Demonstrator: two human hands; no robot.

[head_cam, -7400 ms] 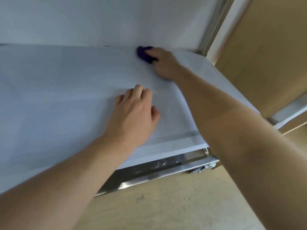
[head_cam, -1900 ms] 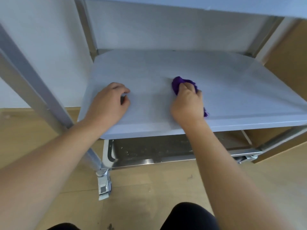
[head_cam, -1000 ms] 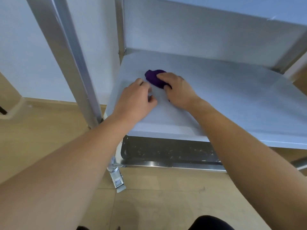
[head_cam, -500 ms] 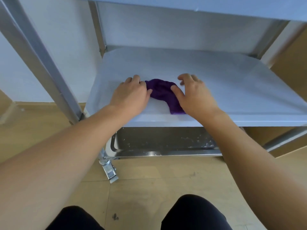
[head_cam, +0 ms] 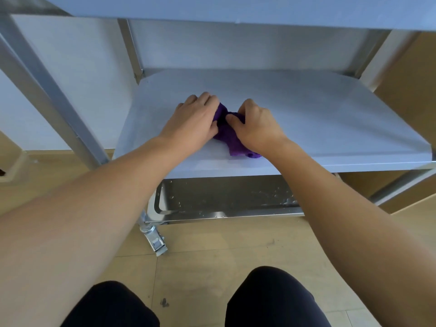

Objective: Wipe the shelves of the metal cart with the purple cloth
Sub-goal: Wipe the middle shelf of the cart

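Left hand [head_cam: 193, 123] had closed onto the purple cloth [head_cam: 230, 135] from its left side, fingers curled over the bunched top, thumb tucked against the fabric; half a second earlier it lay flat beside the cloth, only touching its edge. Right hand [head_cam: 256, 127] had also gone from spread and flat to pinching, thumb and fingers gripping the cloth's right part. So both hands now held the same wad, pulled up into a lump between them, with a tail trailing toward the front edge under the right wrist. Cloth sat on the middle shelf [head_cam: 330, 119] of the metal cart [head_cam: 42, 74], left of centre, near the front. Wiping strokes with the right hand alone, seen a second or two before, had stopped; this looked like regathering or refolding the cloth, maybe passing it to the other hand, can't say which. Middle shelf probably mostly covered. Bottom shelf [head_cam: 224, 199] showed specks or droplets and looked unwiped, likely next. Underside of the top shelf [head_cam: 236, 10] visible above, its state not clear
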